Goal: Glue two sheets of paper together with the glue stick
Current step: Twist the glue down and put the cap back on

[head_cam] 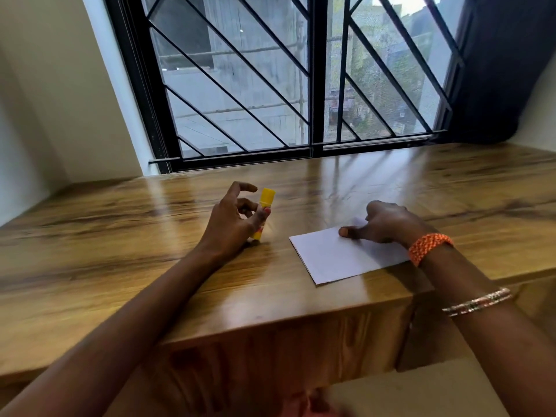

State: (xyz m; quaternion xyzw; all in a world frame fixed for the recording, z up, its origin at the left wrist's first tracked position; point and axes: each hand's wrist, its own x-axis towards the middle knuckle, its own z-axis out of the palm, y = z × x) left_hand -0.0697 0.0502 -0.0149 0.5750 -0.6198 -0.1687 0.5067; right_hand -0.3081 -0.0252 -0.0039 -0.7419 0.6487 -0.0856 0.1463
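One stack: white paper [340,254], beside the glue stick [264,212]; separate sheets cannot be told.
Left hand [233,219]: loosely curled around the capped glue stick.
Right hand [385,221]: pinching the paper's far edge.
Progress: no gluing evident.

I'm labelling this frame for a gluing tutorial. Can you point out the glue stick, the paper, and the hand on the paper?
glue stick [266,199]: head view, on its yellow cap.
paper [337,257]: head view, on the bare white middle of the top sheet.
right hand [383,221]: head view, on the back of the hand.
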